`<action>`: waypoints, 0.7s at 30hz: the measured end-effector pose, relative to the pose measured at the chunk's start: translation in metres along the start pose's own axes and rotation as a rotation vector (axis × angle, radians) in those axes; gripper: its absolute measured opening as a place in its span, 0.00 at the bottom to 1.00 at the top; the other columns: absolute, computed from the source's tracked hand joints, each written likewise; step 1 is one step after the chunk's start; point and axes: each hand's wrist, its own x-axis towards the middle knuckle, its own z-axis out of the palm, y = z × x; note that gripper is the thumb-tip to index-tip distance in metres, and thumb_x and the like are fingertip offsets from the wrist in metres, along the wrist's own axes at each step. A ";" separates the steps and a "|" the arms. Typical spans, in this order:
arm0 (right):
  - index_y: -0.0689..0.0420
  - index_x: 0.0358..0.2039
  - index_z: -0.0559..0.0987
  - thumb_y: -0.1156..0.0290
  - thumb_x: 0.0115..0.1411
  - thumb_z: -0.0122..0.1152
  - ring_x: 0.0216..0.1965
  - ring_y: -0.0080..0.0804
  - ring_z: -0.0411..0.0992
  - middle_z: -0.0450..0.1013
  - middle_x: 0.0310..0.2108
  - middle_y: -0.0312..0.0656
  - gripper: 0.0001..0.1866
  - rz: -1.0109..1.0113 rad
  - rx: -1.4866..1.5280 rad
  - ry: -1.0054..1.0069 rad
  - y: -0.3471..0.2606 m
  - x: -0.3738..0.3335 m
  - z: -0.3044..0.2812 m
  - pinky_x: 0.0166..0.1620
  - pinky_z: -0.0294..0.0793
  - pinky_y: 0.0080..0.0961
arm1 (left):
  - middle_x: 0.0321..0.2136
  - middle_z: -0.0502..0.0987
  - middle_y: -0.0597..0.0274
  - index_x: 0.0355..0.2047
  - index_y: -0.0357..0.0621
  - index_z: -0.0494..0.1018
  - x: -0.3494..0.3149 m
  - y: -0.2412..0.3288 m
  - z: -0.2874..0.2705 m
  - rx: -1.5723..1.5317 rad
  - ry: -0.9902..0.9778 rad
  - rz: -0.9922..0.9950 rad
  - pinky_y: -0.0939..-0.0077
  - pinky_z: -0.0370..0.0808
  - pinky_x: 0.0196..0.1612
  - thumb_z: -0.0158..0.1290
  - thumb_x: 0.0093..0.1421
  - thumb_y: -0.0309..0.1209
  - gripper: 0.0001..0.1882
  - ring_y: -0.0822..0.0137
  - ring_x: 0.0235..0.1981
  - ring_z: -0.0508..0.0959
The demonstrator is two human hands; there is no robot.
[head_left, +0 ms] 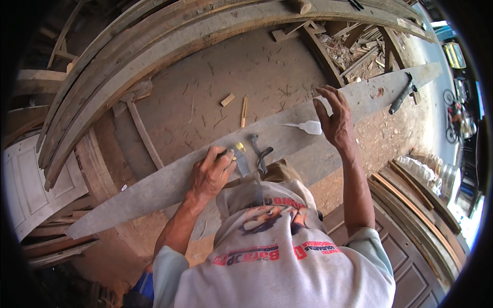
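Observation:
A long grey plank lies crosswise in front of me. My left hand is closed over it, with curled fingers around a small dark and yellow tool whose exact kind I cannot make out. Just right of that hand, a dark metal tool rests on the plank. My right hand is raised with its fingers apart, holding nothing. Beside its palm, a white squeeze bottle with a thin nozzle lies on its side, the nozzle pointing left. A black-handled tool lies toward the plank's right end.
Stacked long beams curve across the far side. Wood scraps lie on the dirt floor. A pale panelled door leans at left; a brown door and boards are at right. Beyond is a street with a motorcycle.

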 end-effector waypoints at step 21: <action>0.62 0.61 0.77 0.58 0.61 0.72 0.53 0.59 0.78 0.80 0.49 0.59 0.32 -0.073 -0.013 0.139 0.092 0.311 0.067 0.57 0.77 0.47 | 0.40 0.79 0.58 0.40 0.42 0.79 -0.007 -0.003 0.007 0.059 0.023 -0.045 0.63 0.85 0.31 0.71 0.56 0.26 0.14 0.57 0.33 0.86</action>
